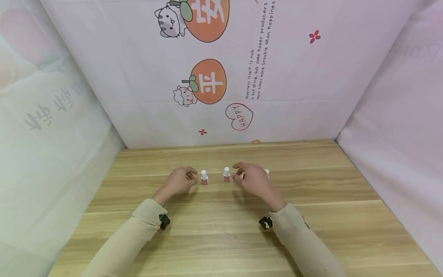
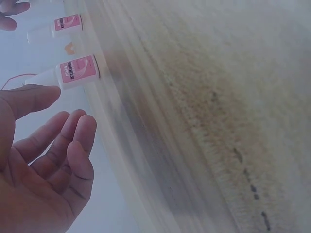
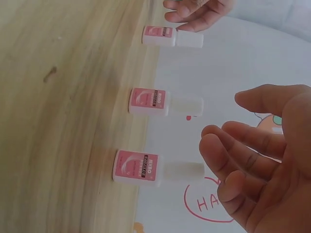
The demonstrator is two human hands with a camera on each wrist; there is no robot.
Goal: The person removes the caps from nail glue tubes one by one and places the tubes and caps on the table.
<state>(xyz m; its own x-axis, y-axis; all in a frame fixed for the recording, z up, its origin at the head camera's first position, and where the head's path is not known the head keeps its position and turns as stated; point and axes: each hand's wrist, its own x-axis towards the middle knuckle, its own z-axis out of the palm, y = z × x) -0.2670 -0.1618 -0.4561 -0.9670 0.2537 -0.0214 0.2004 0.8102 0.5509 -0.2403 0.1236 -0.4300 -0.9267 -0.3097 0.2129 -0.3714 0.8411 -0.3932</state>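
Small white nail glue bottles with pink labels and white caps stand upright in a row on the wooden table. The left hand (image 1: 180,180), fingers loosely curved and holding nothing, is just left of the leftmost bottle (image 1: 204,178); the same bottle (image 2: 80,72) appears beyond the thumb in the left wrist view. A second bottle (image 1: 226,175) stands between the hands. Right of it is the right hand (image 1: 253,179), its thumb and fingers apart, nothing gripped. It partly covers a third bottle (image 3: 137,167) in the head view. Another white cap (image 1: 267,172) shows behind that hand.
The wood-grain table (image 1: 214,238) meets a white printed cloth wall (image 1: 283,115) at its back edge. White cloth also hangs at the left (image 1: 52,154) and right (image 1: 391,127) sides. A dark camera mount (image 1: 265,223) sits at the right wrist.
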